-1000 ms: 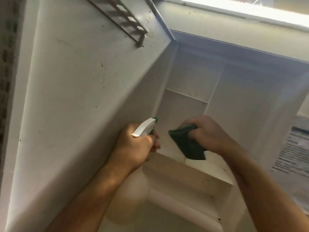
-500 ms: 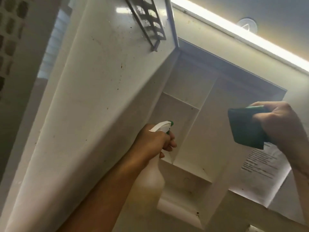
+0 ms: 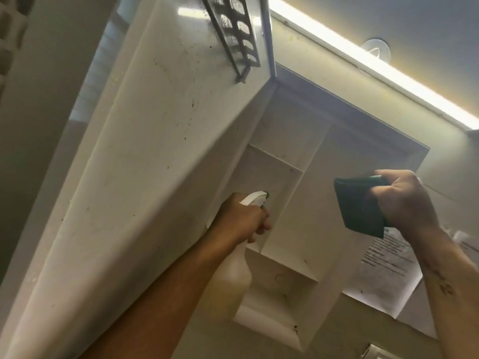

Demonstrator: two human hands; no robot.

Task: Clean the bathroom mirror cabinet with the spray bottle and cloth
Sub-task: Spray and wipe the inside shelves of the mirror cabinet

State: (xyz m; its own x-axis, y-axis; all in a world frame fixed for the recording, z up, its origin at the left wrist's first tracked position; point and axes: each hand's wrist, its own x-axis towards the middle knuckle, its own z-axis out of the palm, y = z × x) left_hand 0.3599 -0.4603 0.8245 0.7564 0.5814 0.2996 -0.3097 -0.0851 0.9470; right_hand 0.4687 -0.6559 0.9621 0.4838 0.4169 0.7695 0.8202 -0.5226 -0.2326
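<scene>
- Left hand (image 3: 239,220) wrapped round the neck of the spray bottle (image 3: 234,275), fingers curled at the trigger; white head with green nozzle tip pokes up above the knuckles, pointing into the cabinet.
- Bottle body hangs below the left hand, pale, yellowish liquid inside, blurred.
- Right hand (image 3: 404,203) grips a folded green cloth (image 3: 359,207), thumb and fingers pinched on its right edge; cloth held up in the air, apart from the cabinet, hanging left of the palm.
- The two hands are well apart, cloth to the right of the nozzle and slightly higher.
- Open cabinet (image 3: 305,193) sits between and behind the hands: white inside, shelves and a divider, a few dark specks on the lower shelf.
- Cabinet door (image 3: 145,177) swung open left of the left hand, white inner face with scattered dark spots.
- Metal rack (image 3: 233,35) with holes fixed to the door, well above the left hand.
- Printed paper sheet (image 3: 383,270) on the wall just below the right hand.
- Light strip (image 3: 375,73) glowing above the cabinet, above both hands.
</scene>
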